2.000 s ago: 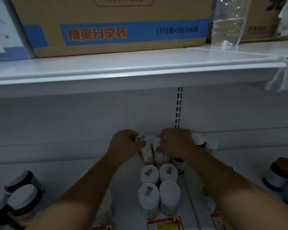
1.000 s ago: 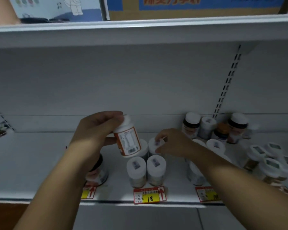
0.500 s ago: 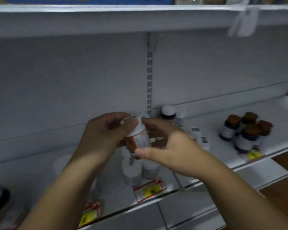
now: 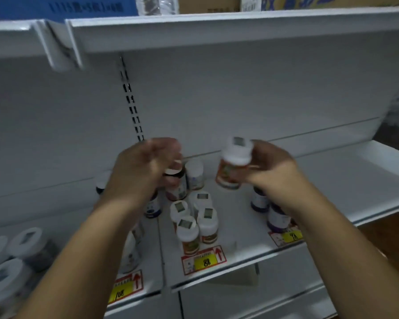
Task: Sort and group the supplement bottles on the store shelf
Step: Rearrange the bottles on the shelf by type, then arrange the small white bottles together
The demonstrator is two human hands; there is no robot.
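Note:
My right hand [image 4: 271,168] grips a white-capped bottle with an orange label [image 4: 232,168], held tilted above the shelf [image 4: 346,180]. My left hand [image 4: 139,171] is blurred; its fingers curl round the top of a dark brown bottle with a white cap [image 4: 177,185] that stands near the back. Below the hands, several matching orange-label bottles [image 4: 195,223] stand grouped behind a price tag [image 4: 204,261]. A white bottle [image 4: 194,173] stands beside the dark one. Blue-labelled bottles [image 4: 276,218] are partly hidden under my right forearm.
Large white-lidded jars [image 4: 24,246] sit at the far left of the shelf. Another bottle [image 4: 152,208] stands under my left wrist. The upper shelf [image 4: 217,26] overhangs, with cardboard boxes on it. A slotted upright [image 4: 131,100] runs down the back wall.
The orange-label bottle passed from both hands to my right hand alone, which moved right. My left hand let go and dropped onto the dark brown bottle. The view swung right.

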